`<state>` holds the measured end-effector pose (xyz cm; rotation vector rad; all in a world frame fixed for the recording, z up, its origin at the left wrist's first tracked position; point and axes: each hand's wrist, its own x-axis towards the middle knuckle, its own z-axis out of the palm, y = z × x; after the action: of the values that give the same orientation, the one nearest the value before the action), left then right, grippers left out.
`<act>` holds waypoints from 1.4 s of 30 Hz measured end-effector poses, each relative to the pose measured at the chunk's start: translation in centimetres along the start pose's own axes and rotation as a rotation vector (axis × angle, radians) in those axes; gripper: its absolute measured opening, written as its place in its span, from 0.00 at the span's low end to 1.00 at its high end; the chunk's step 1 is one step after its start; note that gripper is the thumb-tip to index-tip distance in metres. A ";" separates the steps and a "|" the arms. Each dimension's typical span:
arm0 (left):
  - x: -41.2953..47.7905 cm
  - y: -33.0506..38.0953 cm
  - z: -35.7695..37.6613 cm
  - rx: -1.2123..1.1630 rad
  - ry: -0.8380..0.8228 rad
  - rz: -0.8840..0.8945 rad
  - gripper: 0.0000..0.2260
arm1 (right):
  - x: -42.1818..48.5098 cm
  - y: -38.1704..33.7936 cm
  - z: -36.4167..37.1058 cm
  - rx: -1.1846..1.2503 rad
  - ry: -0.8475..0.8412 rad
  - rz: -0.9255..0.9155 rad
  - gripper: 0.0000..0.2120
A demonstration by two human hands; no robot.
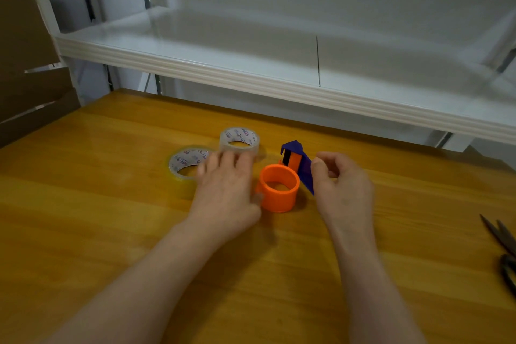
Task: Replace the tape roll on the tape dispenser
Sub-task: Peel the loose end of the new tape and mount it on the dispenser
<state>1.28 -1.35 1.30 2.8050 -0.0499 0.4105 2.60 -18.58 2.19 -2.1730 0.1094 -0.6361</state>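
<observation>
A tape dispenser [290,173] lies on the wooden table [111,218]; it has an orange round core with no roll on it and a blue blade guard. Two clear tape rolls lie flat to its left: the near one [183,166] and the far one [239,140]. My left hand [226,190] hovers between them, fingers spread over the far roll's near edge, thumb beside the orange core, holding nothing. My right hand [342,184] is at the dispenser's right side, fingers curled by the blue guard, apparently touching it.
Dark scissors [502,246] lie at the table's right edge. A white shelf [251,64] overhangs the back of the table. Brown cardboard [25,64] stands at the far left.
</observation>
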 end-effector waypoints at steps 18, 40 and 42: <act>0.4 -4.2 -3.8 0.029 -0.045 -0.322 0.16 | -1.7 -1.5 1.1 0.184 -0.164 -0.030 0.08; -0.9 -0.7 -2.3 -1.224 -0.031 0.128 0.13 | -2.1 -2.9 0.2 0.824 -0.478 -0.091 0.11; -0.7 -1.3 -2.5 -1.287 -0.028 0.139 0.17 | -2.1 -2.8 0.4 0.809 -0.479 -0.121 0.10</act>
<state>0.05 0.64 2.98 1.5357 -0.3681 0.2251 0.53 -15.91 3.23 -1.4842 -0.4625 -0.1506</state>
